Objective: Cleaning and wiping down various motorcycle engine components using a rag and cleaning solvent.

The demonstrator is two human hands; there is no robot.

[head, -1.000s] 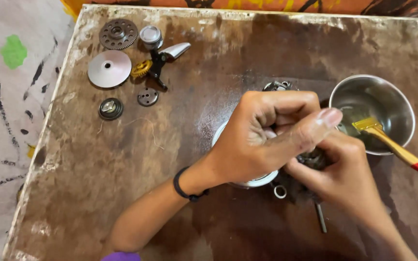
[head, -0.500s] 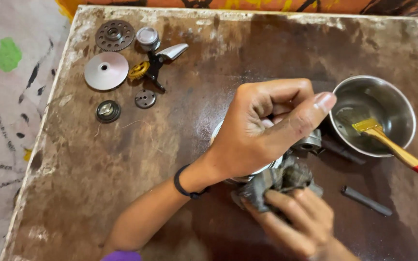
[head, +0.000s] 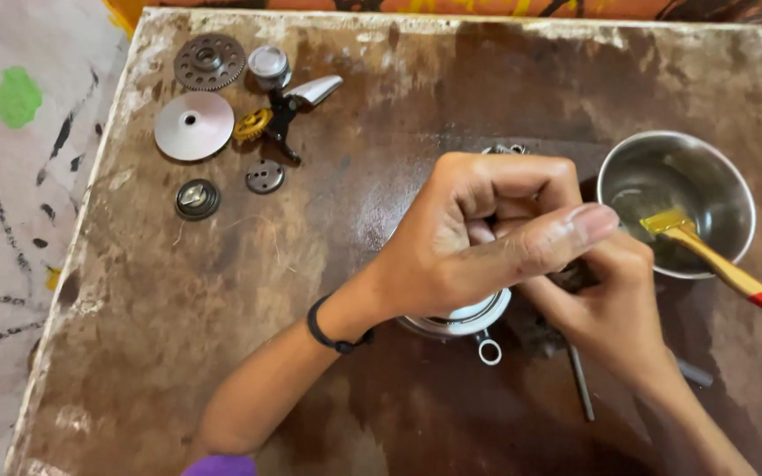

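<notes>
Two hands meet at the middle of the counter (head: 222, 353) in the head view, both over a round metal assembly (head: 465, 316) w/ a pale rim, mostly hidden under them. Left hand (head: 478, 238) sits on top of it, fingers curled into a closed fist-like grip, thumb stretched right; a black band (head: 332, 333) circles that wrist. Right hand (head: 615, 300) comes in from near right, tucked just under the left thumb, fingers closed on a dark part at the assembly's right side; what exactly it pinches, can't tell. A small metal ring (head: 489, 353) lies just near of the rim, touching or almost. A thin dark rod (head: 581, 383) lies on the counter near the right wrist.

Right of the hands: steel bowl (head: 716, 172) w/ some liquid, a yellow-bristled brush (head: 707, 256) leaning in it, wood handle w/ red tip sticking out to the right over the rim.

Far left, well apart from the hands: toothed gear (head: 210, 62), small shiny cylinder cap (head: 269, 64), flat silver disc (head: 193, 125), small brass gear (head: 252, 124) on a dark bracket w/ a silver blade-like piece (head: 315, 88), small dark perforated disc (head: 265, 176), and a round dark cap (head: 197, 199).
</notes>
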